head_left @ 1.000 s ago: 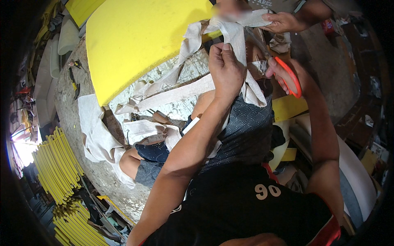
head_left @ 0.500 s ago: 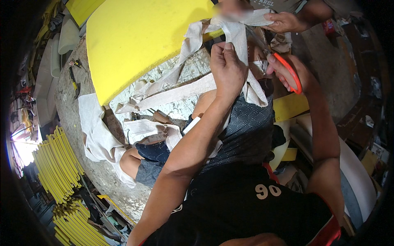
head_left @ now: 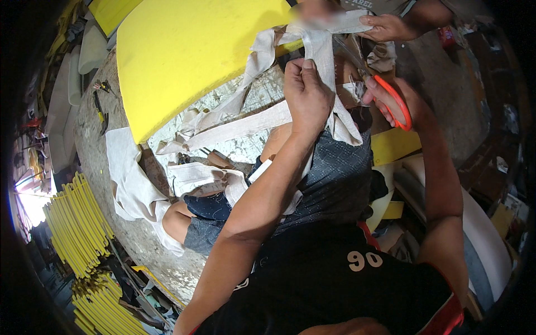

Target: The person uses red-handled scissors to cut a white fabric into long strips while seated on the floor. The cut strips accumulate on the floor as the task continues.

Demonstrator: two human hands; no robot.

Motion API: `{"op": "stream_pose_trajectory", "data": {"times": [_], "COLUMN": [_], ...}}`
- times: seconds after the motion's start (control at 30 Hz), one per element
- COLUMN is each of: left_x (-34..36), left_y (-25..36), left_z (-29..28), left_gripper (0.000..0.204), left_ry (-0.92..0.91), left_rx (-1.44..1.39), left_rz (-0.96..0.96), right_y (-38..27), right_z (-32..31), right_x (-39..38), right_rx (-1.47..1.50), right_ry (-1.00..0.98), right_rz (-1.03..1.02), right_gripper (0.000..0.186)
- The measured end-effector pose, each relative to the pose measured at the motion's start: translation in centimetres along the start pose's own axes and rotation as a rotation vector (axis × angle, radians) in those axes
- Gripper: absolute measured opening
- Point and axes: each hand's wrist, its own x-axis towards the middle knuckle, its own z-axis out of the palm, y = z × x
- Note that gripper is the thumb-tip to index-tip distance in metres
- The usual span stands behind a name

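My left hand (head_left: 308, 96) is closed on a strip of off-white cloth (head_left: 319, 49), pinching it between thumb and fingers. One end of the strip hangs below the hand, over my lap. In my right hand (head_left: 399, 103) is a pair of scissors (head_left: 392, 99) with orange-red handles. Its blades point up and left, close beside the cloth's right edge; whether they touch it I cannot tell. Across from me, another person's hand (head_left: 385, 27) holds a further stretch of the cloth (head_left: 352, 22) near the top.
A large yellow foam sheet (head_left: 195, 61) lies on the worn work surface (head_left: 92, 134). More off-white cloth (head_left: 131, 173) is draped near my knee. Pliers (head_left: 100, 111) lie at the left. Bundled yellow strips (head_left: 78, 223) stand lower left, and yellow foam pieces (head_left: 396, 146) are at my right.
My left hand has shifted slightly left with the cloth. The other person's cloth end has tilted a little upward. The scissors have barely moved.
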Motion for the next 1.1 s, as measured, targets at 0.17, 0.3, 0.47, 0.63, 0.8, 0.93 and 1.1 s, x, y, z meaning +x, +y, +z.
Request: {"op": "stream_pose_trajectory", "data": {"times": [0.17,0.3,0.47,0.63,0.8,0.93,1.1], "left_x": [0.0,0.1,0.1,0.2,0.2,-0.2,0.1], "left_y": [-0.1,0.0,0.0,-0.1,-0.7,-0.2,-0.6], "left_z": [0.1,0.0,0.0,-0.1,-0.9,-0.8,-0.9], "left_gripper": [0.021,0.021,0.021,0.021,0.021,0.021,0.021], "left_ry": [-0.010,-0.008,-0.012,-0.018,-0.006,-0.036,-0.029], "left_rx": [-0.026,-0.032,-0.007,0.006,0.001,-0.076,-0.050], "left_rz": [-0.004,-0.001,0.019,0.028,0.009,-0.023,-0.033], "right_y": [1.6,-0.9,-1.7,-1.2,-1.9,-1.5,-1.6], "right_z": [-0.6,0.1,0.4,0.3,0.2,0.4,0.4], "right_x": [1.3,0.5,0.1,0.5,0.0,-0.3,0.0], "right_rx": [0.021,-0.039,-0.039,0.000,-0.034,-0.051,-0.052], "right_ry": [0.007,0.017,0.021,0.010,0.011,0.055,-0.007], "right_rz": [-0.071,-0.052,-0.064,-0.127,-0.169,-0.077,-0.111], "right_gripper": [0.065,0.067,0.065,0.061,0.058,0.059,0.066]}}
